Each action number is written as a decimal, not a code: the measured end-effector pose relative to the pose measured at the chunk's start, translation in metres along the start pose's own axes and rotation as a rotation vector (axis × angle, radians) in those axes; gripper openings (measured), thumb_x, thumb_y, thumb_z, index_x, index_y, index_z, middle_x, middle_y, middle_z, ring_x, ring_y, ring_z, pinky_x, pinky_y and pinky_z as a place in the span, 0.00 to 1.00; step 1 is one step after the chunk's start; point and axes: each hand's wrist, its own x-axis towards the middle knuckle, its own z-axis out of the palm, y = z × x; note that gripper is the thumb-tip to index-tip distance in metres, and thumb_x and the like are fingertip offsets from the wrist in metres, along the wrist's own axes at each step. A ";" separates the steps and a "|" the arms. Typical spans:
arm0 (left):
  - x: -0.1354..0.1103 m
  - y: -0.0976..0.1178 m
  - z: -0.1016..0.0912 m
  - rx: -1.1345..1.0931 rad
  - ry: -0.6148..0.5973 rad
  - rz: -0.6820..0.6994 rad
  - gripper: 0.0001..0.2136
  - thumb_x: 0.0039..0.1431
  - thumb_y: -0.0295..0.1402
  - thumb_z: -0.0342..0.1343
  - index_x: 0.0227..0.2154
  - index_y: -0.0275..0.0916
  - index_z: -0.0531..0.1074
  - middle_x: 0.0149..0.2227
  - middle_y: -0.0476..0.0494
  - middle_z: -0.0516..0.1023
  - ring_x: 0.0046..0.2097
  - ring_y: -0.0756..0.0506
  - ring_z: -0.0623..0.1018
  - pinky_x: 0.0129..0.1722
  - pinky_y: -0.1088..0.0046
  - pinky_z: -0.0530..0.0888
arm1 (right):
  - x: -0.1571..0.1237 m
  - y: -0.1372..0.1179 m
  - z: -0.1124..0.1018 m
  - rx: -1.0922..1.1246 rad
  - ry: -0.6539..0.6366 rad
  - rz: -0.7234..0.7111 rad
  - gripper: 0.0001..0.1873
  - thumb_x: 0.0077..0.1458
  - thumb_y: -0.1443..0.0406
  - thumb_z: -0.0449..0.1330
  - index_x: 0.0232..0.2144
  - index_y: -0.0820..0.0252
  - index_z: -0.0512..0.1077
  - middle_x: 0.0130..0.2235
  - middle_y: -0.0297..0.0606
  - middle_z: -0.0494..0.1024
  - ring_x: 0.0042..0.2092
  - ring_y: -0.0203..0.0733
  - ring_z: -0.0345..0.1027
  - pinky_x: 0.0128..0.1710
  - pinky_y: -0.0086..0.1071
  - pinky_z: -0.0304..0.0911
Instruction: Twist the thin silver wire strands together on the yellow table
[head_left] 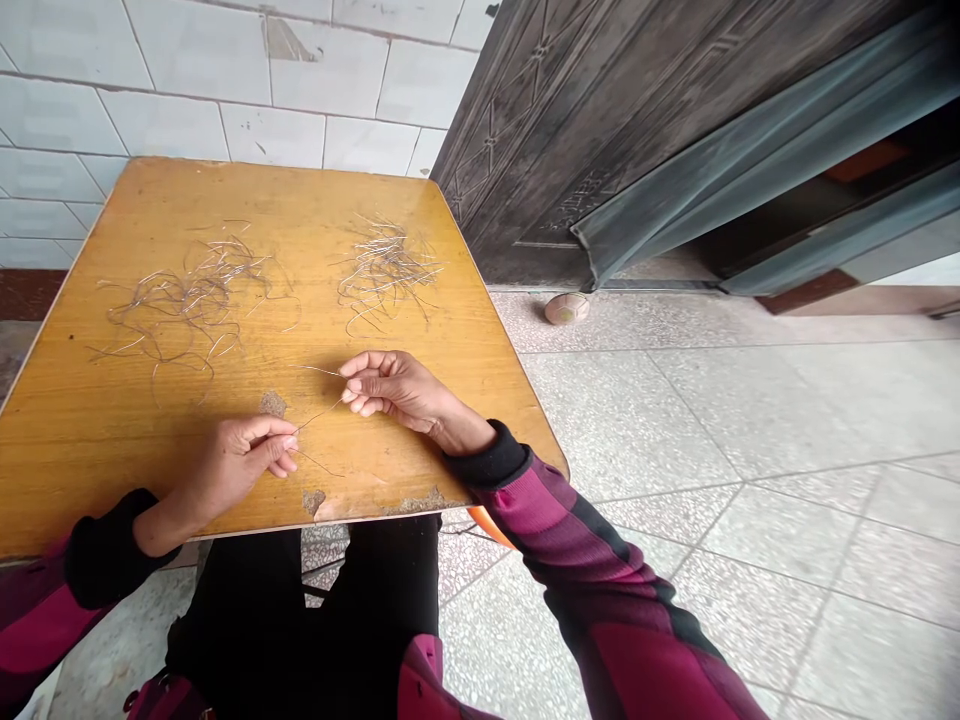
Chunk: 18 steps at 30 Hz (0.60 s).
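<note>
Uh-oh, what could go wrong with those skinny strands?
The strand pinched between the left hand and right hand might slip or snap, since it looks very thin. Its loose ends could also snag on the peeling patch or tangle with the piles nearby.

The left hand [232,470] and right hand [397,390] reach toward each other, close but not touching, each pinched between thumb and fingers. The sleeved left forearm [97,560] and right forearm [600,570] angle inward, wrists slightly bent.
</note>
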 end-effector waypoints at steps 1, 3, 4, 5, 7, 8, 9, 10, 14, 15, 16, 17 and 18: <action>-0.001 0.000 0.001 0.018 0.016 0.005 0.05 0.55 0.32 0.58 0.29 0.36 0.76 0.21 0.49 0.79 0.22 0.48 0.79 0.23 0.76 0.78 | 0.000 0.000 -0.001 0.004 0.000 0.010 0.17 0.41 0.66 0.72 0.35 0.64 0.74 0.28 0.35 0.81 0.26 0.31 0.74 0.25 0.21 0.70; -0.003 -0.001 0.002 0.061 0.043 0.034 0.05 0.55 0.31 0.57 0.30 0.36 0.76 0.21 0.49 0.79 0.23 0.48 0.80 0.24 0.76 0.78 | 0.001 0.000 -0.002 0.008 0.004 0.021 0.15 0.42 0.68 0.71 0.35 0.64 0.75 0.28 0.35 0.81 0.26 0.30 0.74 0.25 0.21 0.70; -0.003 -0.002 0.003 0.086 0.055 0.062 0.05 0.56 0.31 0.56 0.30 0.36 0.76 0.21 0.49 0.79 0.23 0.48 0.80 0.24 0.76 0.77 | 0.002 0.001 -0.002 0.006 0.010 0.022 0.14 0.42 0.68 0.71 0.35 0.64 0.75 0.28 0.35 0.81 0.26 0.31 0.74 0.25 0.21 0.70; -0.004 -0.003 0.004 0.114 0.067 0.102 0.05 0.57 0.31 0.56 0.31 0.36 0.76 0.21 0.49 0.79 0.23 0.49 0.79 0.24 0.76 0.77 | 0.002 0.001 -0.002 0.000 0.018 0.021 0.13 0.42 0.68 0.70 0.34 0.64 0.76 0.27 0.35 0.81 0.26 0.31 0.74 0.25 0.21 0.70; -0.005 -0.005 0.004 0.184 0.086 0.208 0.06 0.58 0.30 0.55 0.31 0.36 0.76 0.23 0.48 0.79 0.23 0.50 0.79 0.25 0.77 0.77 | 0.003 0.002 -0.003 -0.022 0.038 0.022 0.12 0.42 0.68 0.70 0.33 0.64 0.77 0.26 0.35 0.80 0.25 0.31 0.74 0.23 0.21 0.69; -0.005 -0.006 0.005 0.224 0.093 0.266 0.06 0.59 0.30 0.55 0.31 0.36 0.76 0.24 0.48 0.80 0.24 0.50 0.79 0.26 0.77 0.76 | 0.004 0.002 -0.003 -0.037 0.048 0.024 0.12 0.41 0.68 0.69 0.33 0.64 0.77 0.25 0.35 0.80 0.24 0.31 0.73 0.23 0.21 0.68; -0.005 -0.007 0.005 0.264 0.097 0.323 0.06 0.59 0.29 0.54 0.32 0.36 0.75 0.25 0.48 0.80 0.24 0.51 0.79 0.26 0.78 0.76 | 0.004 0.002 -0.003 -0.052 0.059 0.027 0.11 0.41 0.68 0.69 0.32 0.64 0.77 0.25 0.35 0.80 0.23 0.31 0.73 0.22 0.21 0.68; -0.005 -0.008 0.005 0.302 0.100 0.375 0.06 0.60 0.28 0.54 0.32 0.37 0.75 0.26 0.48 0.80 0.25 0.51 0.79 0.27 0.78 0.76 | 0.004 0.002 -0.003 -0.068 0.069 0.029 0.11 0.41 0.68 0.69 0.31 0.64 0.78 0.24 0.35 0.80 0.23 0.31 0.73 0.21 0.21 0.67; -0.006 -0.011 0.006 0.385 0.116 0.506 0.06 0.61 0.27 0.52 0.35 0.36 0.75 0.29 0.47 0.79 0.25 0.53 0.78 0.29 0.78 0.76 | 0.005 0.004 -0.003 -0.125 0.108 0.018 0.11 0.40 0.68 0.67 0.31 0.64 0.78 0.23 0.34 0.79 0.22 0.31 0.72 0.21 0.22 0.66; -0.006 -0.012 0.006 0.379 0.120 0.512 0.07 0.62 0.26 0.52 0.36 0.36 0.75 0.30 0.46 0.79 0.26 0.53 0.79 0.30 0.78 0.76 | 0.006 0.004 -0.003 -0.137 0.116 0.009 0.11 0.40 0.67 0.67 0.31 0.64 0.78 0.23 0.33 0.79 0.22 0.31 0.71 0.20 0.22 0.66; -0.006 -0.013 0.006 0.362 0.119 0.506 0.07 0.62 0.26 0.52 0.38 0.36 0.75 0.31 0.46 0.79 0.26 0.53 0.79 0.30 0.78 0.76 | 0.006 0.005 -0.003 -0.147 0.125 -0.003 0.11 0.40 0.67 0.66 0.31 0.64 0.78 0.23 0.33 0.78 0.22 0.31 0.71 0.20 0.22 0.66; -0.005 -0.014 0.006 0.334 0.110 0.490 0.07 0.62 0.27 0.52 0.38 0.36 0.75 0.31 0.46 0.79 0.27 0.52 0.79 0.30 0.78 0.76 | 0.006 0.005 -0.002 -0.155 0.134 -0.018 0.11 0.40 0.67 0.66 0.31 0.64 0.77 0.23 0.33 0.78 0.22 0.31 0.71 0.21 0.22 0.66; -0.005 -0.014 0.005 0.297 0.095 0.462 0.08 0.62 0.27 0.51 0.39 0.36 0.75 0.31 0.46 0.79 0.27 0.52 0.79 0.30 0.78 0.76 | 0.006 0.006 -0.002 -0.163 0.143 -0.037 0.11 0.41 0.67 0.66 0.31 0.64 0.77 0.23 0.33 0.78 0.23 0.31 0.71 0.21 0.23 0.66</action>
